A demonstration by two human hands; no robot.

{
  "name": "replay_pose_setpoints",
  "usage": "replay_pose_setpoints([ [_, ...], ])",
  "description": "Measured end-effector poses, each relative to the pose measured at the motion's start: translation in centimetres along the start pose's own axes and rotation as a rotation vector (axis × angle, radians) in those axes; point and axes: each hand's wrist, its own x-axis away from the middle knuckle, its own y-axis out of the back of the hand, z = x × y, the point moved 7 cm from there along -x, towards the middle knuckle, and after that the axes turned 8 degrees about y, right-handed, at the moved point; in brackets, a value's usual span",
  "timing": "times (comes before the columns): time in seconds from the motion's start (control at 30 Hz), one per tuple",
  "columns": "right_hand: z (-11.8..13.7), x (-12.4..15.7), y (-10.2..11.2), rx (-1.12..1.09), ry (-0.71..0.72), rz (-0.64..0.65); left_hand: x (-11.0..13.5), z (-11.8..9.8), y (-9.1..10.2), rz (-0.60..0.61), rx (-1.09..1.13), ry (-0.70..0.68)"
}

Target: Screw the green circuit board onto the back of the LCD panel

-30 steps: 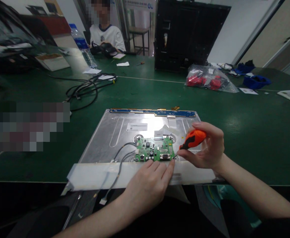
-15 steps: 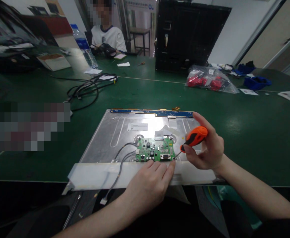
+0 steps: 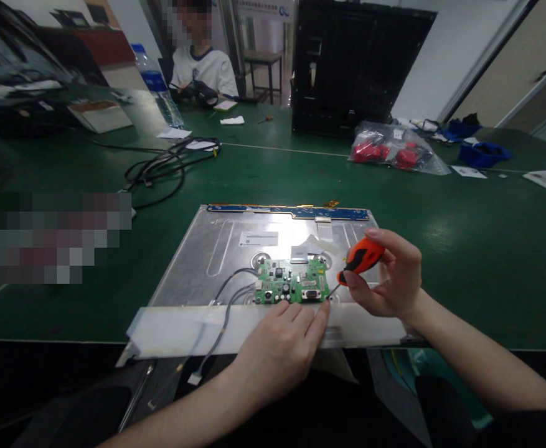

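Observation:
My right hand (image 3: 391,280) grips the orange and black handle of a screwdriver (image 3: 360,258). The tool is tilted, its thin tip down at the near right corner of a green circuit board (image 3: 296,280). My left hand (image 3: 284,339) holds nothing; its fingers rest along the board's near edge, and the index fingertip lies right beside the screwdriver tip. Whatever is under the tip is too small to make out. Beneath the board lies a silver metal display panel (image 3: 193,261), with a blue circuit strip (image 3: 249,210) on its far edge and a whitish film (image 3: 179,333) across its near edge.
Loose grey cables (image 3: 228,323) run from the board over the panel's near edge. On the green table (image 3: 469,261) are coiled black cables (image 3: 179,165), a water bottle (image 3: 158,87), a plastic bag with red items (image 3: 398,152) and a large black panel (image 3: 357,68). A person sits across.
The fingers of my right hand have curled around the screwdriver handle; the index finger was stretched upward before. The handle has turned slightly, and my left hand has stayed in place.

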Motion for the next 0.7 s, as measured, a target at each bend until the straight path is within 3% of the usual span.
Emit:
replay_pose_setpoints([
  [0.33,-0.14,0.13,-0.15,-0.026,-0.009,0.031,-0.05,0.02,0.09,0.014,0.009,0.004],
  [0.57,-0.39,-0.07,-0.33,-0.195,-0.044,0.052,0.07,0.00,0.00,0.012,0.019,0.005],
  [0.7,-0.37,-0.02,-0.37,-0.147,-0.045,0.045,0.11,0.03,-0.08,0.016,0.011,0.008],
])
